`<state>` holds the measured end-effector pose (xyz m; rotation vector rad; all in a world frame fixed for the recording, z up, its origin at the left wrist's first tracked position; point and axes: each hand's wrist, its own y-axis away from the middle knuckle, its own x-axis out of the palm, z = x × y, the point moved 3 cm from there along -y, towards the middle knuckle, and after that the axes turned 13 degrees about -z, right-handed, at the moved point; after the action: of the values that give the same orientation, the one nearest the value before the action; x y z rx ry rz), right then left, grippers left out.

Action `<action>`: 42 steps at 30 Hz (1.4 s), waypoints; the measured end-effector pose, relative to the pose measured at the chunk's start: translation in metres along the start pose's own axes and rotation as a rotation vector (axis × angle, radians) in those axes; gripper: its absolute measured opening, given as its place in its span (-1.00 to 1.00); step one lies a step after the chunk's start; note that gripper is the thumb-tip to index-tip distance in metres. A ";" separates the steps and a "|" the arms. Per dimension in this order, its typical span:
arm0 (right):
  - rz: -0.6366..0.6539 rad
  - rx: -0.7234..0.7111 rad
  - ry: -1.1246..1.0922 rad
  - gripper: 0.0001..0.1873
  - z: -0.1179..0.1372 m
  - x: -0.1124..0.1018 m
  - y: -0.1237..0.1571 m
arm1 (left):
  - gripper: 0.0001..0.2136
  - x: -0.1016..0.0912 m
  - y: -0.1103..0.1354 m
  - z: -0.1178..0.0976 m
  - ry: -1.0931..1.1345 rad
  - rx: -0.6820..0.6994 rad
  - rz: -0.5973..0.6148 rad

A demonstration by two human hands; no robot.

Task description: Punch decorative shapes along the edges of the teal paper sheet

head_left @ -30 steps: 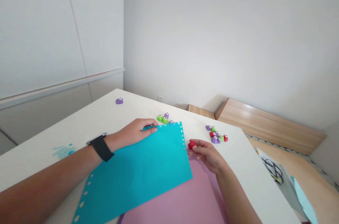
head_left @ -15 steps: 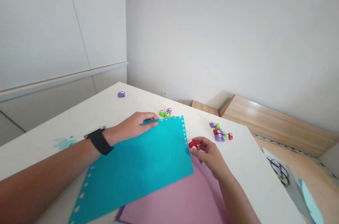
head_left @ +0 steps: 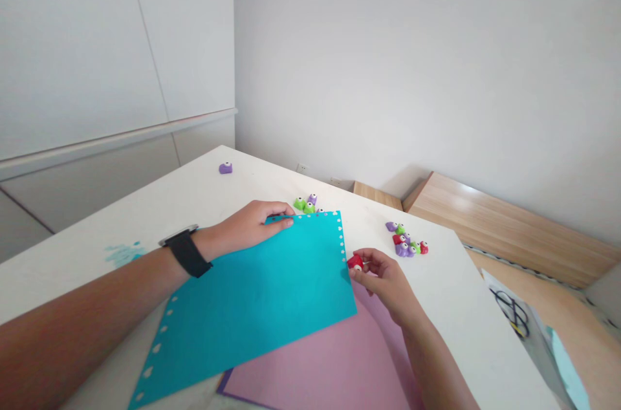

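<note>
A sheet of turquoise paper (head_left: 262, 293) has small shapes punched along its left, far and right edges. My left hand (head_left: 259, 224), with a black-strapped watch (head_left: 188, 251) at the wrist, pinches the sheet's far edge between thumb and fingers. At the right edge, my right hand (head_left: 381, 277) grips a small red craft punch (head_left: 356, 262) between thumb and fingers. The punch touches the paper's border, below the last visible holes there. Under the turquoise sheet lies pink paper (head_left: 320, 371), partly covered.
Several green and purple punches (head_left: 309, 207) stand just beyond the sheet. Another mixed group (head_left: 406, 248) is at the right, and one purple punch (head_left: 226, 168) sits near the far corner. Turquoise paper bits (head_left: 123, 253) lie left on the white table (head_left: 262, 177). Wooden furniture (head_left: 504, 222) stands beyond.
The view has shifted slightly. Both hands keep their holds on the paper and the red punch, which remains at the right edge.
</note>
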<state>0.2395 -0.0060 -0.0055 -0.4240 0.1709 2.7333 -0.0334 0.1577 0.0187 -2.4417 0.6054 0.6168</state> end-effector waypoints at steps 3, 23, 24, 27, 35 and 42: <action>-0.015 0.000 0.006 -0.52 -0.001 -0.001 -0.001 | -0.69 0.000 0.000 -0.001 0.010 -0.002 -0.003; -0.012 -0.016 0.035 -0.53 0.000 -0.001 -0.001 | -0.66 0.000 -0.001 -0.004 0.024 -0.021 0.014; -0.014 -0.017 0.035 -0.53 0.000 -0.001 -0.001 | -0.66 0.000 -0.001 -0.004 0.026 -0.021 0.012; -0.011 -0.015 0.033 -0.54 0.000 -0.001 -0.001 | -0.68 0.000 -0.001 -0.004 0.022 -0.011 0.009; -0.020 0.009 0.015 -0.51 0.003 0.000 0.000 | -0.67 0.000 -0.001 -0.004 0.021 -0.015 0.008; 0.002 0.006 0.017 -0.52 0.002 0.000 0.001 | -0.67 0.001 -0.001 -0.002 0.017 -0.021 0.008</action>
<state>0.2391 -0.0062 -0.0036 -0.4453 0.1837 2.7311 -0.0316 0.1569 0.0197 -2.4670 0.6183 0.6093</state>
